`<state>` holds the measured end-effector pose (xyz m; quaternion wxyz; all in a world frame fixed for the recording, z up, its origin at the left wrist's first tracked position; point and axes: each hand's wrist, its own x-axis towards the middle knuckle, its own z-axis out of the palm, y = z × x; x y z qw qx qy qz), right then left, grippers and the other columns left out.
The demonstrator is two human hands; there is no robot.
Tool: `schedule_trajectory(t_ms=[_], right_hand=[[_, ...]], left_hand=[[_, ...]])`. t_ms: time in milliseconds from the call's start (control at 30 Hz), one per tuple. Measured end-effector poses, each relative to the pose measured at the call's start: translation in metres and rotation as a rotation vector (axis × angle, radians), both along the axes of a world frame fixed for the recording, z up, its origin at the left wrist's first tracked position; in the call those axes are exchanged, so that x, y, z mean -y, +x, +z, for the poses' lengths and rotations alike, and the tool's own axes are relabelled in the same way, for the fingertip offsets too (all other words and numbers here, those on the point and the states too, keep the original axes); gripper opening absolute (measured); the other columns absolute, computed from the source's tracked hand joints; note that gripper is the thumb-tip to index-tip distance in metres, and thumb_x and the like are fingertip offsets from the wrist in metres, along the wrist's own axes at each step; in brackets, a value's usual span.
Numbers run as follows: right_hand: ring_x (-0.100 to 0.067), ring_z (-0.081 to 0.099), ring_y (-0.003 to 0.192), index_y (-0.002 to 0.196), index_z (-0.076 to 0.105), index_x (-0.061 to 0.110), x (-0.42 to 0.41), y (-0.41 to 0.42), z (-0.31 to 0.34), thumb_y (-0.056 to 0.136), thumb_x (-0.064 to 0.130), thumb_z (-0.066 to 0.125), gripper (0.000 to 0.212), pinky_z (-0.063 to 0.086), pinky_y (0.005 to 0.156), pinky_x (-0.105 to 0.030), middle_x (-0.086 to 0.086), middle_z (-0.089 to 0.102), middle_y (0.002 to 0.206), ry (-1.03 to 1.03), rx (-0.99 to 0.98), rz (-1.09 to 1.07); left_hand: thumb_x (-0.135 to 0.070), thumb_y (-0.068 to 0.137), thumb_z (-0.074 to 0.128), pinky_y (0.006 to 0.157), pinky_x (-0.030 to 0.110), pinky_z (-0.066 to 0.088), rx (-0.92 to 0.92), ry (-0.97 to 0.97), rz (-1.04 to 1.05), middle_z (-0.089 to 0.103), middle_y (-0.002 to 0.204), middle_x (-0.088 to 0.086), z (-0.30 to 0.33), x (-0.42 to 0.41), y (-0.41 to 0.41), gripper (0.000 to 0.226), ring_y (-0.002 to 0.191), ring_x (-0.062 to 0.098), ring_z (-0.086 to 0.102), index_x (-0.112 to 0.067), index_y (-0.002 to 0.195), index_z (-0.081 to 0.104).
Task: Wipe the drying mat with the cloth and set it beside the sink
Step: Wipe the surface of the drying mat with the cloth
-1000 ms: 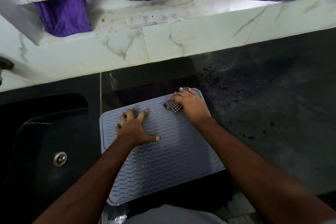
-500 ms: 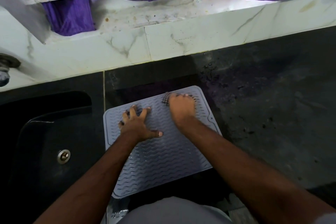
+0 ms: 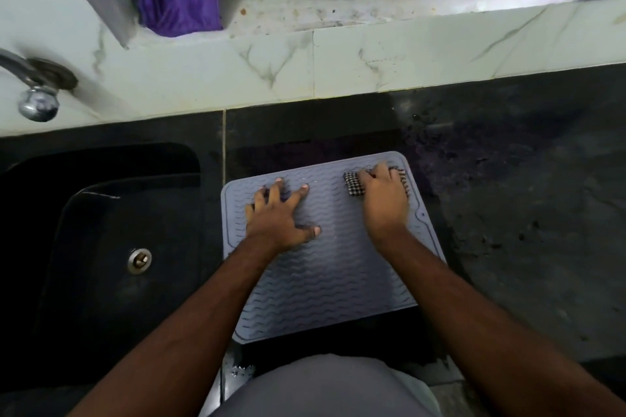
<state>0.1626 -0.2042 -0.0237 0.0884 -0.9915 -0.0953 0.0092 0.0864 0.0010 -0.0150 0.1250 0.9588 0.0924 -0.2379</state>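
Single head-worn wide-angle view, looking forward and steeply down from above the dark counter (image 3: 508, 213), close enough that both forearms enter from the bottom edge and the person's torso fills the bottom centre. Frame centre sits on the drying mat (image 3: 332, 274), with the sink (image 3: 101, 247) at left, the tap (image 3: 37, 101) at the upper left edge, and the marble backsplash (image 3: 338, 57) plus purple cloth (image 3: 176, 7) running along the top. Wide-angle bending shows at the edges; there is no second view, so nothing overlaps.
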Motion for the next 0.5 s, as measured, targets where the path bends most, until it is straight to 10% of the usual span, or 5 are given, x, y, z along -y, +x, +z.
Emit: schedule_trajectory(t_ms=[233,500], right_hand=[[-0.025,0.046,0.110,0.136,0.059,0.028,-0.059,-0.044,0.008,0.094,0.029,0.063,0.042,0.043,0.099,-0.037,-0.003,0.051,0.123,0.157,-0.137,0.245],[-0.027,0.041,0.107,0.135,0.056,0.033,0.014,-0.009,0.015,0.097,0.030,0.058,0.038,0.044,0.092,-0.041,-0.003,0.044,0.120,-0.137,-0.047,0.319]], left_hand=[[-0.078,0.065,0.069,0.111,0.055,0.023,0.013,0.019,0.061,0.009,0.164,0.001,0.000,0.000,0.006,0.105,0.145,0.036,0.016,-0.052,0.152,0.015],[-0.092,0.063,0.059,0.111,0.058,0.022,0.012,-0.011,0.045,0.011,0.162,0.001,0.001,-0.006,0.002,0.106,0.144,0.033,0.016,-0.056,0.152,0.014]])
